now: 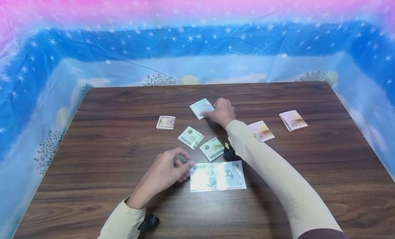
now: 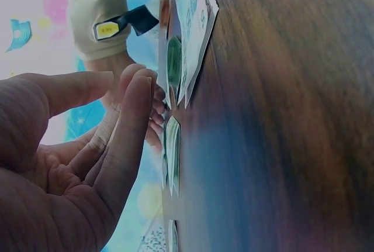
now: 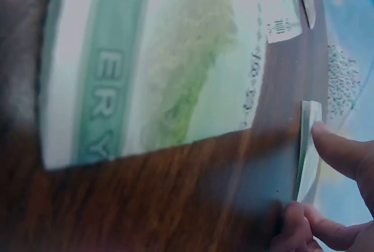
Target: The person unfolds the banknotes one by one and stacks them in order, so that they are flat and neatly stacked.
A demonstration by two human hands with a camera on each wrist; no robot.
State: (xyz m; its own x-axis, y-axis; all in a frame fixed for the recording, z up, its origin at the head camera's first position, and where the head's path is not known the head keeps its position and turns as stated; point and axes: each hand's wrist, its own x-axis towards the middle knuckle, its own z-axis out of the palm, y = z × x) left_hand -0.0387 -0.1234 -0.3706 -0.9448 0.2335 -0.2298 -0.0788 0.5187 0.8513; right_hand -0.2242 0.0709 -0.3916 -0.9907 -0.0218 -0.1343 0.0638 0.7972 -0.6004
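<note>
My right hand (image 1: 223, 112) is at a folded pale green banknote (image 1: 200, 108) near the far side of the table. Its thumb lies on the note's face and its curled fingers are at the edge, as the right wrist view also shows. My left hand (image 1: 168, 167) hovers with loosely bent fingers beside an unfolded banknote (image 1: 203, 177), holding nothing. In the left wrist view a gap shows between its thumb and fingers. Two folded green banknotes, one at the left (image 1: 190, 138) and one at the right (image 1: 212, 150), lie between the hands.
A folded brownish banknote (image 1: 166, 122) lies left of the green ones. Two folded orange-toned banknotes lie at the right, one (image 1: 263, 131) partly behind my right sleeve, the other (image 1: 293, 120) farther out. Snowflake-patterned cloth (image 1: 197, 40) surrounds the wooden table (image 1: 108, 146).
</note>
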